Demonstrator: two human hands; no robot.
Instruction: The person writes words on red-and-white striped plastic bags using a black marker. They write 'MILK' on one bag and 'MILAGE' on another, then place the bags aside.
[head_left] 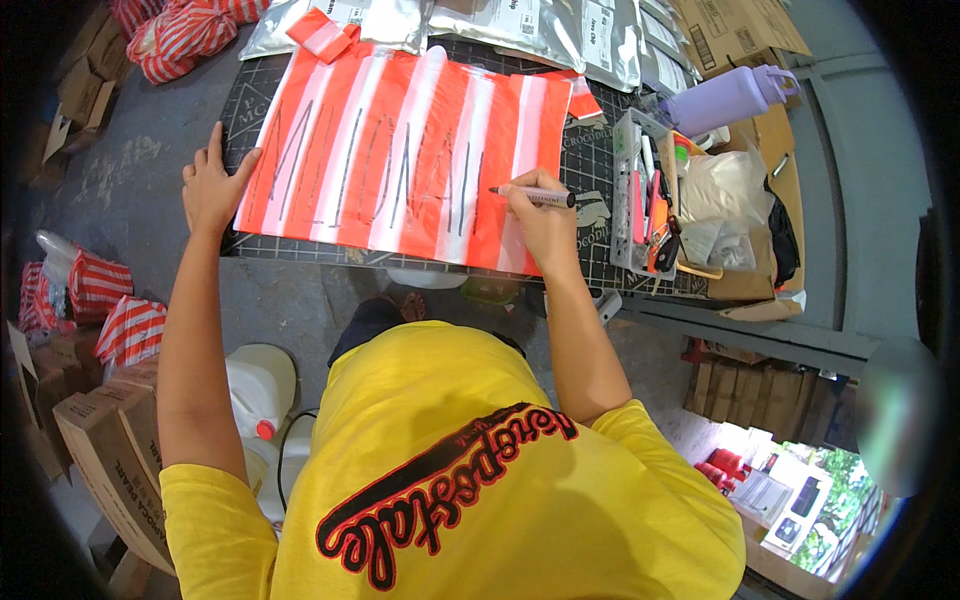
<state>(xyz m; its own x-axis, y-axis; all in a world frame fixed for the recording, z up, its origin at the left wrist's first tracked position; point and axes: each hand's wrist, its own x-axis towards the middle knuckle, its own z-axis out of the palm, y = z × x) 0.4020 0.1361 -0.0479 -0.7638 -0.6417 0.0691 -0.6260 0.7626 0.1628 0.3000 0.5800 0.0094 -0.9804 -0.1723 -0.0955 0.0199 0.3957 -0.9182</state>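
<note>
A large red-and-white striped bag (400, 150) lies flat on a dark cutting mat (590, 150), with black hand-drawn letters across it. My right hand (540, 215) grips a marker (535, 194) whose tip points left and touches the bag near its right end. My left hand (213, 185) lies flat with fingers spread, pressing the bag's left edge and the mat.
Silver foil pouches (540, 30) line the far edge. A clear organiser with pens (645, 195), a plastic bag (725, 195) and a purple bottle (730, 97) stand at the right. Striped bags (95, 290), cardboard boxes (110, 440) and white jugs (260, 385) sit on the floor at left.
</note>
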